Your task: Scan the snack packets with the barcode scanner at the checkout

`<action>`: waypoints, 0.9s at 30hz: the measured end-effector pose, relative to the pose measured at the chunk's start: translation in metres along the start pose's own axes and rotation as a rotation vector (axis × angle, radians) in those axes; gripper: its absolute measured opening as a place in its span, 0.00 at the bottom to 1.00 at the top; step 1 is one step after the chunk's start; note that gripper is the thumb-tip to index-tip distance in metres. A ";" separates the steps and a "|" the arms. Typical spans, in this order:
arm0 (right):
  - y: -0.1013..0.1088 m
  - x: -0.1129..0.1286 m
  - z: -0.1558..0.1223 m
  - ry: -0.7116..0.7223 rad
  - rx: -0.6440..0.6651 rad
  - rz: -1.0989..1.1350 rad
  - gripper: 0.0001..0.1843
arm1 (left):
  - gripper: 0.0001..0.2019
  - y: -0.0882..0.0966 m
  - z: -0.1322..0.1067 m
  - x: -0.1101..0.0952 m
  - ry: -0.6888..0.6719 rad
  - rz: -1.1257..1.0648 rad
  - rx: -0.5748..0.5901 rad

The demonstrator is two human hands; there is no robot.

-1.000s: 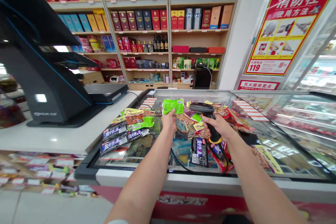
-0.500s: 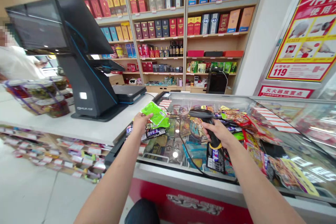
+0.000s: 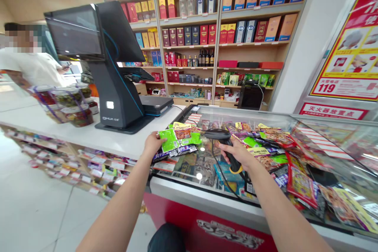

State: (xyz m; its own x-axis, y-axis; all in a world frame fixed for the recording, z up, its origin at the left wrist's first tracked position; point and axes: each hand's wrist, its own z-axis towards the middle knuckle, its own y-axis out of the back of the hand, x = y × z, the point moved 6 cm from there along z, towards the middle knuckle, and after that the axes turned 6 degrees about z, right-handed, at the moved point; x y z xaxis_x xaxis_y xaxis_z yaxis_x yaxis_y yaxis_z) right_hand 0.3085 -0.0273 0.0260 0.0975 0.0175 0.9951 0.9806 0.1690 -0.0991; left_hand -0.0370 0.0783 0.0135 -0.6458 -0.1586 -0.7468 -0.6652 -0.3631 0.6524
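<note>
Green snack packet [image 3: 170,140]: where is it sitting?
Left hand [image 3: 152,143] is pinching it closed against the snack pile [image 3: 177,150], near-left on the glass freezer top [image 3: 206,193].
And the other hand?
Right hand [image 3: 236,155] is wrapping fully around a corded barcode scanner [image 3: 217,134].

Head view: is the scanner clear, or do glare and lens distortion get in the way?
Head view: the scanner looks sharp, with no obvious motion blur; a small glare spot sits on the freezer glass below it; the wide lens bends and tilts the shelves.
</note>
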 end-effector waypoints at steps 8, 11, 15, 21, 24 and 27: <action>-0.003 0.014 -0.008 0.053 -0.020 0.031 0.24 | 0.23 0.006 -0.027 -0.034 -0.210 0.396 -0.156; 0.006 0.022 -0.012 0.116 -0.088 0.030 0.22 | 0.20 -0.004 -0.040 -0.060 -0.317 0.365 -0.221; 0.030 0.033 -0.029 0.203 -0.190 0.005 0.22 | 0.17 -0.047 -0.075 -0.106 -0.513 0.294 -0.143; 0.087 0.046 -0.076 0.246 -0.365 0.041 0.23 | 0.11 -0.128 -0.158 -0.179 -0.718 0.267 0.190; 0.121 0.050 -0.104 0.215 -0.473 0.069 0.24 | 0.16 -0.161 -0.194 -0.199 -0.697 0.387 0.436; 0.146 0.052 -0.129 0.198 -0.513 0.105 0.24 | 0.26 -0.184 -0.219 -0.203 -0.674 0.551 0.581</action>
State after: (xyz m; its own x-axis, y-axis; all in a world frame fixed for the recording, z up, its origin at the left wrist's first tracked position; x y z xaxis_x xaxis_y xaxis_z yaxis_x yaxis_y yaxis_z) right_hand 0.4791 -0.1292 0.0638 0.1806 -0.1855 0.9659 0.9160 -0.3261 -0.2338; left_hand 0.2983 -0.0241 0.0170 -0.8706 0.4414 -0.2171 -0.1774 0.1299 0.9755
